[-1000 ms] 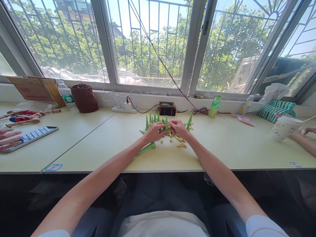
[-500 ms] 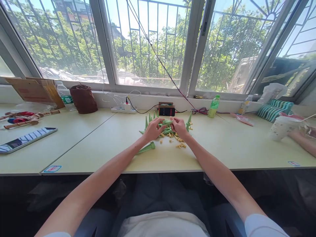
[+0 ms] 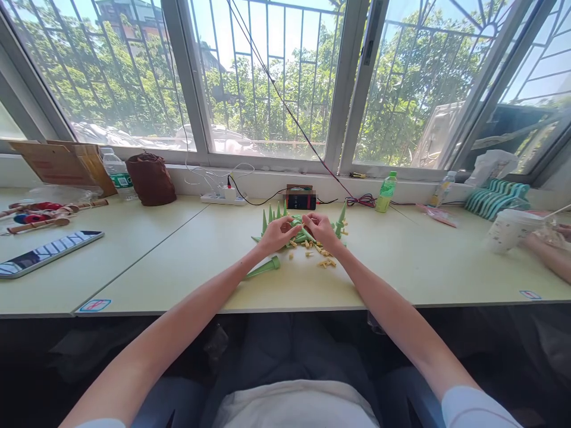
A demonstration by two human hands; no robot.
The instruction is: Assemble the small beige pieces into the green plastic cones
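My left hand (image 3: 277, 234) and my right hand (image 3: 322, 230) meet over a heap of green cone-shaped plastic pieces (image 3: 285, 226) and small yellow bits (image 3: 325, 259) on the pale table (image 3: 187, 261). Both hands pinch a green cone (image 3: 298, 223) held between them, just above the heap. Several cones stand upright behind the hands. One longer green cone (image 3: 264, 268) lies on its side near my left wrist.
A phone-like slab (image 3: 49, 252) and wooden-handled tools (image 3: 40, 215) lie at the left. A brown bag (image 3: 150, 177), water bottle (image 3: 116, 170), power strip (image 3: 222, 196), dark box (image 3: 301, 198) and green bottle (image 3: 386, 191) line the sill. Another person's arm (image 3: 546, 254) and a paper cup (image 3: 511, 230) are at right.
My hands have risen slightly from the heap and drawn a green cone up between them. The other hand on the phone at far left is gone.
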